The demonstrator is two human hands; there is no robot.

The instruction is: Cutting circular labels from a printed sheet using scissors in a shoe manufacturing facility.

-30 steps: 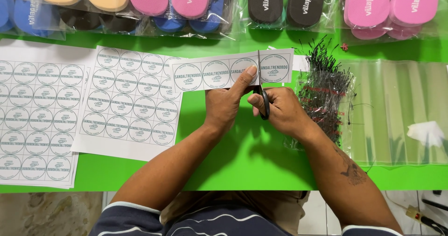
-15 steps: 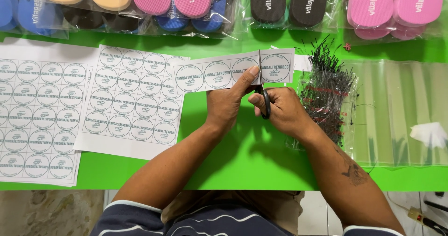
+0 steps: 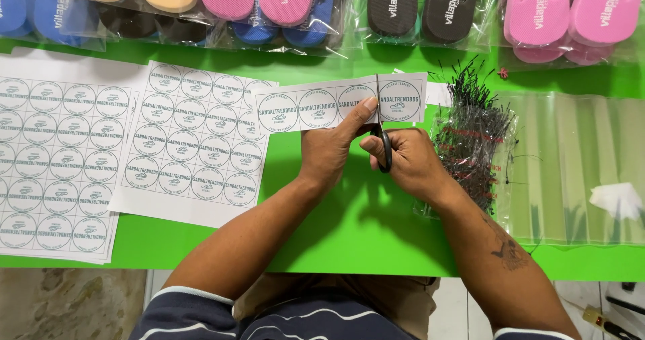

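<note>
I see a matt paper strip in my left hand, black plastic scissor handles with thin metal blades, glossy clear plastic bags, rubbery foam sandals, and a smooth green table.

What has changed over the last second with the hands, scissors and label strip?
Hardly anything. The scissors in the right hand stay at the same cut line between the last two round labels; any blade advance is too small to tell. The left hand still pinches the strip beside the blades. The label sheets, the bundle of black tag pins and the bagged sandals have not moved.
</note>
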